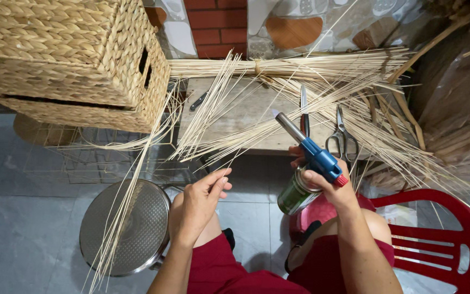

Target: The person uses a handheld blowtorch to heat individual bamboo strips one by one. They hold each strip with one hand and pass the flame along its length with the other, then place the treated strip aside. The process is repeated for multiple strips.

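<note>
Your right hand held the gas torch over your right knee, its nozzle toward the wooden bench ahead. Scissors lay on the bench just right of the nozzle, with reed strips fanned across it. Your left hand sat left of the torch, apart. A woven basket stood far left, a metal stool below it, and a plastic chair to your right.

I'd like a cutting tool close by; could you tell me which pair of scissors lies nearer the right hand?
The dark-handled scissors, right above the right hand and torch; the all-metal pair lies further right.
</note>
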